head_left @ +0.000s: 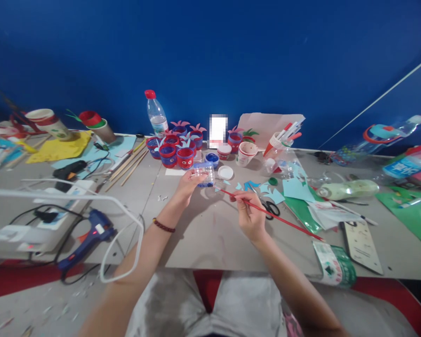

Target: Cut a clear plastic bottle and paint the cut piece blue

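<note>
Two forearms [145,269] extend, hands [251,215] holding one brush [284,221] and perhaps one cup [208,172].

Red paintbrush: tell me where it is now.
In the head view, right of centre, the red paintbrush is in the right hand, its tip near the clear plastic piece.

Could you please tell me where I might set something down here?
The widest bare patch lies between the forearms; a smaller one between sticks and left hand. It is crowded around the painted cups, blue glue gun and paper scraps.
</note>
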A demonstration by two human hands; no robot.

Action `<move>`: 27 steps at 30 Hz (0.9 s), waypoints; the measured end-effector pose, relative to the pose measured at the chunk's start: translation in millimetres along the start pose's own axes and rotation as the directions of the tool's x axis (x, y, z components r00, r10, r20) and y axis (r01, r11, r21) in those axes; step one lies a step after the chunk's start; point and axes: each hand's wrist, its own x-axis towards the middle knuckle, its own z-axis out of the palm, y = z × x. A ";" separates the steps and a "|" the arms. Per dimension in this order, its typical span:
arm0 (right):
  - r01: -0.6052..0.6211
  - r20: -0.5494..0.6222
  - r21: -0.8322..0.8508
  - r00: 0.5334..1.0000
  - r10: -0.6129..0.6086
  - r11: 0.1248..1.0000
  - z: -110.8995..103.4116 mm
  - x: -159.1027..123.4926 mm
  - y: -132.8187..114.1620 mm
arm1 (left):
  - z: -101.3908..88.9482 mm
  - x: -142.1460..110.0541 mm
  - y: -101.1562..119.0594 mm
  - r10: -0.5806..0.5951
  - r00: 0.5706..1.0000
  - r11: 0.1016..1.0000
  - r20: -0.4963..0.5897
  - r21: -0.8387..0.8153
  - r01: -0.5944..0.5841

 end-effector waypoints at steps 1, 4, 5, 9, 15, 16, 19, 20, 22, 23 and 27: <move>-0.012 -0.002 0.015 1.000 0.012 1.000 -0.1 0.0 0.2 | -0.3 0.5 0.2 -0.001 1.000 1.000 0.004 -0.004 0.001; -0.050 -0.007 0.050 0.999 0.051 0.997 -0.2 1.3 -1.0 | -0.5 0.6 1.8 -0.008 0.999 0.999 0.033 -0.037 0.009; -0.062 -0.011 0.061 0.998 0.063 0.996 -0.2 2.3 -2.0 | -0.5 0.3 2.6 -0.011 0.999 0.999 0.050 -0.049 0.013; -0.089 -0.042 0.127 0.995 0.095 0.988 -0.2 7.1 -7.7 | -0.9 -1.0 5.7 -0.023 0.994 0.997 0.104 -0.067 0.030; -0.124 -0.035 0.202 0.990 0.134 0.971 -1.6 10.3 -11.8 | -1.2 -0.9 7.1 -0.062 0.992 0.995 0.109 -0.071 0.070; -0.126 -0.037 0.207 0.990 0.137 0.970 -1.7 10.4 -11.6 | -1.4 -0.7 6.9 -0.068 0.992 0.995 0.111 -0.072 0.076; -0.129 -0.048 0.207 0.989 0.141 0.970 -2.1 10.6 -10.7 | -2.3 -0.1 5.9 -0.059 0.992 0.994 0.115 -0.080 0.069; -0.129 -0.050 0.205 0.989 0.142 0.970 -2.2 10.9 -10.5 | -2.7 0.0 5.4 -0.052 0.992 0.995 0.113 -0.083 0.062; -0.128 -0.055 0.195 0.989 0.141 0.973 -2.5 11.7 -10.4 | -3.7 0.4 4.2 -0.042 0.993 0.995 0.114 -0.084 0.051; -0.129 -0.056 0.186 0.988 0.141 0.974 -2.6 12.2 -10.7 | -4.2 0.5 3.6 -0.039 0.992 0.995 0.117 -0.084 0.049; -0.125 -0.060 0.150 0.989 0.135 0.981 -3.5 13.8 -12.1 | -4.9 1.0 1.9 -0.044 0.989 0.995 0.144 -0.081 0.056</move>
